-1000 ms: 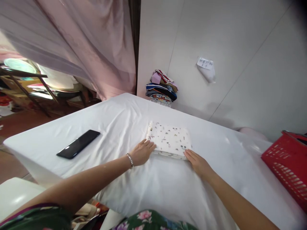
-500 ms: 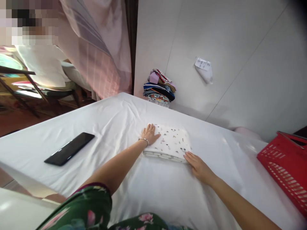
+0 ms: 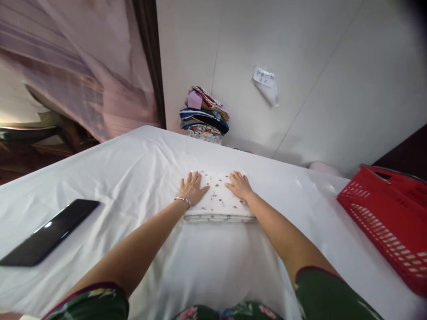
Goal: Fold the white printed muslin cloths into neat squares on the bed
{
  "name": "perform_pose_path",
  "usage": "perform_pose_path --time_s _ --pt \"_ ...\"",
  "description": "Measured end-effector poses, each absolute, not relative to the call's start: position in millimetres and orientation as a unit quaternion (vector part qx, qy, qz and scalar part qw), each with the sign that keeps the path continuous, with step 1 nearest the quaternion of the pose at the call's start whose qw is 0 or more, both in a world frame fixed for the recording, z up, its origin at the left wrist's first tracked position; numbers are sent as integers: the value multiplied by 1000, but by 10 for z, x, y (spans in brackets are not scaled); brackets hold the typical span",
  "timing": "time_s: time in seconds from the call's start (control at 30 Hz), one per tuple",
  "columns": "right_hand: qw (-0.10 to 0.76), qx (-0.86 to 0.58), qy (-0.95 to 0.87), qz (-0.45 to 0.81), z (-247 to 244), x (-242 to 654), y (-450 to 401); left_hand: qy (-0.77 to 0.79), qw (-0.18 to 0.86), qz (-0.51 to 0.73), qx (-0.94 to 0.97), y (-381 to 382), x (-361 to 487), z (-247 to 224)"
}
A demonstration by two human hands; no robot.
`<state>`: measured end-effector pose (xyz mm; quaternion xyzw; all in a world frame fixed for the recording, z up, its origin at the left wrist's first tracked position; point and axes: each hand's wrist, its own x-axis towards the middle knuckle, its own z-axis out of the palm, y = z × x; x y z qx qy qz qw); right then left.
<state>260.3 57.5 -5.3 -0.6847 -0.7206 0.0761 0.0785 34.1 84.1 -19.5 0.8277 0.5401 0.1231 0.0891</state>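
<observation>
A folded white cloth (image 3: 216,202) with small dark printed figures lies flat on the white-covered table (image 3: 213,253), its layered folds facing me. My left hand (image 3: 192,189) rests palm down on its left side, fingers spread, a bracelet at the wrist. On the cloth's upper right, my right hand (image 3: 239,186) also lies flat with fingers apart. Neither hand grasps anything. Part of the cloth's right side is hidden under my right hand and forearm.
A black flat glossy device (image 3: 50,233) lies at left on the table. At right stands a red plastic basket (image 3: 387,222). Behind the far edge, a stack of folded clothes (image 3: 204,113) sits against the wall, near a pink curtain (image 3: 123,89). A paper note (image 3: 265,82) hangs on the wall.
My right hand has moved from the cloth's near right corner up onto its far right part. My left hand stays on the left side. The view has turned right, so the person at left is mostly out of sight.
</observation>
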Motion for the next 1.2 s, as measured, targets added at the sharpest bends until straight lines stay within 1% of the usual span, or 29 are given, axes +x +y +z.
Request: perform_pose_path --time_s 0.1,0.23,0.43,0.5,0.6,0.67,0.77,0.87,1.0,1.1,1.2 --pt "42 -726 -682 77 -191 2745 668 534 98 117 832 851 341 -217" --pt "34 -719 -688 93 -197 2792 694 534 96 122 831 882 342 -244" --pt "60 -731 -673 92 -77 2860 451 537 124 82 830 895 298 -90" --pt "69 -743 -661 85 -121 2936 258 530 105 83 838 795 266 -62" --pt "80 -749 -650 101 -236 3024 8 477 74 102 870 562 213 -118" --pt "86 -749 -648 110 -293 3038 -64 456 84 101 880 426 185 -174" --pt "100 -746 -649 115 -321 3021 -43 467 101 98 873 328 168 -207" --pt "149 -738 -644 134 -332 3047 -6 482 105 109 863 306 164 -190" --pt "287 -745 -570 195 -402 3235 -108 542 106 189 812 281 136 -151" --pt "361 -720 -533 260 -437 3398 -267 611 156 201 749 289 109 -84" --pt "381 -715 -488 325 -368 3468 -413 658 223 165 700 350 105 15"
